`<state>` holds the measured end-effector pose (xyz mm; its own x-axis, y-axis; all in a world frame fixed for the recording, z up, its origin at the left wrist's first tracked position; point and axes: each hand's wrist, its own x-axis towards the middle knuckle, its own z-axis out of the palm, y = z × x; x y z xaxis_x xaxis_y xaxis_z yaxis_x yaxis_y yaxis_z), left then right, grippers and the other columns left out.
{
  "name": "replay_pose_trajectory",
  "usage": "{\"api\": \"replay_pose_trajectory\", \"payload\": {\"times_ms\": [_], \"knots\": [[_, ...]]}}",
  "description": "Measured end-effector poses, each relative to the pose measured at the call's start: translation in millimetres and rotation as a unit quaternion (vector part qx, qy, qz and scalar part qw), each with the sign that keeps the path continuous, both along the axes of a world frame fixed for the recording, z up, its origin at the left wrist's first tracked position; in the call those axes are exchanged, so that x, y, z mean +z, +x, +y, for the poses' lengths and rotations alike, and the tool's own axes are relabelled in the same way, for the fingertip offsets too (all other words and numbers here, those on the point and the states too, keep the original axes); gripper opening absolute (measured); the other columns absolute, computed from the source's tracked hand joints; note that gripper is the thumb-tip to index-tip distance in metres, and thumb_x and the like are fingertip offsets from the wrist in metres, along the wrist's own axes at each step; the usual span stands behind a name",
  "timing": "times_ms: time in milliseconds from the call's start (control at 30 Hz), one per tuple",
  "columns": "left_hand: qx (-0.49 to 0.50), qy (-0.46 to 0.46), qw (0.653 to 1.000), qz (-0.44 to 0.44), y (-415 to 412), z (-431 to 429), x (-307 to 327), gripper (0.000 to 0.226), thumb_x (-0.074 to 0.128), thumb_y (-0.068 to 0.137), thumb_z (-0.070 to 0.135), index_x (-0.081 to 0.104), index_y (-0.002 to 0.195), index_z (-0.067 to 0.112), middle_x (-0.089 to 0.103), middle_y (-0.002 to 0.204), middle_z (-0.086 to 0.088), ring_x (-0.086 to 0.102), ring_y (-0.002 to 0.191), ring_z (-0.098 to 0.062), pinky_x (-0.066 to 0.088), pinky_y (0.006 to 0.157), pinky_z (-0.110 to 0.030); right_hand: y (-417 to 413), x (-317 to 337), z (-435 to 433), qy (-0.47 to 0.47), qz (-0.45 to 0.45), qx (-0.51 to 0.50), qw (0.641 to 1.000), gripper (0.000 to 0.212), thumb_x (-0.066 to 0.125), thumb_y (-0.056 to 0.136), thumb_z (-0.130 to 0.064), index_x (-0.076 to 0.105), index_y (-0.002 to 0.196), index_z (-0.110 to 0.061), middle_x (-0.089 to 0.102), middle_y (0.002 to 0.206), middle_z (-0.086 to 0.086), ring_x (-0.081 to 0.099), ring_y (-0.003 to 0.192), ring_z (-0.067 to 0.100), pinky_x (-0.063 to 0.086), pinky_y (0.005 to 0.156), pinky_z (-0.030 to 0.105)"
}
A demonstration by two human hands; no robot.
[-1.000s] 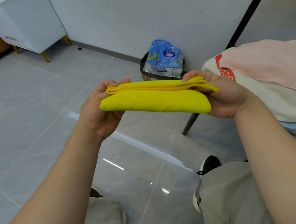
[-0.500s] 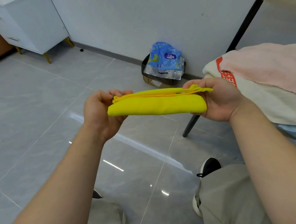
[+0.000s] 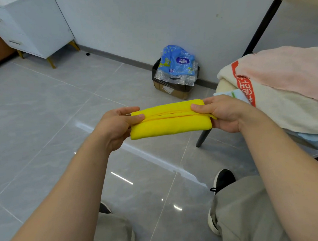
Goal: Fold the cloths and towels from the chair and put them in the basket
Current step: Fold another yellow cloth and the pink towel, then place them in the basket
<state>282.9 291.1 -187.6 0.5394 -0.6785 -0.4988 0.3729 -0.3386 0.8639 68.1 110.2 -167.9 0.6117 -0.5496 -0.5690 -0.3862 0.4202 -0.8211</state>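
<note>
Cloth [image 3: 170, 122], yellow and folded into a long flat bundle, sits level in the air in front of me, above the grey floor. My left hand [image 3: 116, 124] pinches its left end, thumb and fingers closed on it. My right hand [image 3: 222, 113] grips the right end, fingers curled round it. Just right of that, towels [image 3: 286, 99] lie piled on the chair [image 3: 204, 137].
</note>
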Motion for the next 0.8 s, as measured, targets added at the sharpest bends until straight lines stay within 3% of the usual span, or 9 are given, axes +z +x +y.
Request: {"api": "replay_pose_trajectory", "payload": {"times_ms": [167,367,500,600,700,800], "knots": [[0.010,0.003,0.998,0.054,5.5,5.8,-16.2,0.049,0.072,0.083,0.002,0.059,0.130,0.005,0.069,0.120,-0.015,0.071,0.100,-0.029,0.062,0.072,-0.033,5.1,-9.5,0.1,0.020,0.026,-0.023,0.999,0.039,0.072,0.085,-0.013,0.064,0.119,0.004,0.074,0.109,0.017,0.073,0.099,0.026,0.062,0.076,0.035],[0.015,0.034,0.993,0.109,20.4,-2.4,-54.9,0.041,0.067,0.086,-0.001,0.061,0.126,0.001,0.072,0.115,-0.016,0.070,0.103,-0.030,0.061,0.081,-0.039,24.1,-58.9,-8.6,0.002,0.072,-0.022,0.997,0.036,0.075,0.085,-0.021,0.067,0.115,-0.003,0.076,0.102,0.012,0.074,0.093,0.024,0.059,0.072,0.035],[0.037,0.057,0.991,0.119,28.2,-7.5,-81.4,0.032,0.065,0.087,-0.003,0.065,0.118,0.004,0.073,0.111,-0.015,0.070,0.099,-0.029,0.058,0.082,-0.039,35.7,-83.7,-15.7,0.031,0.064,-0.041,0.997,0.014,0.067,0.092,-0.011,0.069,0.104,-0.004,0.077,0.097,0.012,0.075,0.082,0.020,0.062,0.070,0.034],[0.044,0.087,0.989,0.109,30.5,-3.4,-94.4,0.033,0.067,0.086,-0.005,0.065,0.117,0.004,0.073,0.109,-0.015,0.070,0.099,-0.030,0.056,0.083,-0.040,39.5,-106.9,-6.2,0.062,0.092,-0.042,0.993,0.020,0.061,0.095,-0.003,0.067,0.114,0.000,0.075,0.106,0.013,0.074,0.093,0.024,0.062,0.075,0.034],[0.078,0.113,0.984,0.113,25.8,24.0,-77.8,0.032,0.066,0.085,-0.010,0.065,0.116,0.000,0.073,0.102,-0.016,0.070,0.091,-0.028,0.056,0.080,-0.038,47.3,-100.6,21.2,0.047,0.141,-0.024,0.989,0.026,0.060,0.096,-0.002,0.064,0.121,0.005,0.074,0.107,0.015,0.072,0.094,0.027,0.060,0.081,0.037],[0.105,0.141,0.971,0.160,22.0,66.0,-23.3,0.030,0.063,0.086,-0.013,0.064,0.114,-0.002,0.071,0.106,-0.020,0.068,0.094,-0.032,0.057,0.080,-0.039,57.3,-41.2,52.6,0.079,0.180,-0.001,0.980,0.026,0.057,0.097,0.001,0.063,0.122,0.006,0.073,0.110,0.016,0.069,0.101,0.031,0.056,0.091,0.045]]}}
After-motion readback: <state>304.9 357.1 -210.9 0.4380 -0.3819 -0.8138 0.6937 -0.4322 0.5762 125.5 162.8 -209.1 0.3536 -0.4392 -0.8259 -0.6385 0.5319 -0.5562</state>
